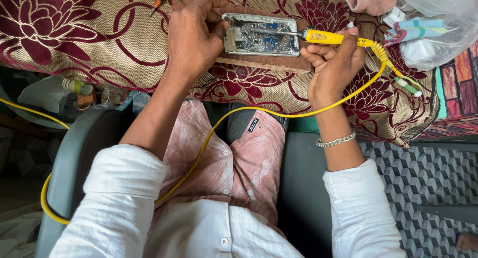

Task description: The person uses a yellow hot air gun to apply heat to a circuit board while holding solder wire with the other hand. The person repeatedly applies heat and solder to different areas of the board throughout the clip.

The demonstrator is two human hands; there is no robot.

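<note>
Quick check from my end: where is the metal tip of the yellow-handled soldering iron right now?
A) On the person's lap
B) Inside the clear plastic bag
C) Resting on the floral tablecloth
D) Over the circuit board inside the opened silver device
D: the right hand holds the yellow-handled soldering iron with its tip reaching over the board of the opened silver device, which the left hand steadies.

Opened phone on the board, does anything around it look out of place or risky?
The soldering iron's yellow cord trails off the cloth-covered table, across the person's lap and round the chair arm, where it could snag. The right hand holds the soldering iron over the opened phone; the left hand steadies it.
</note>
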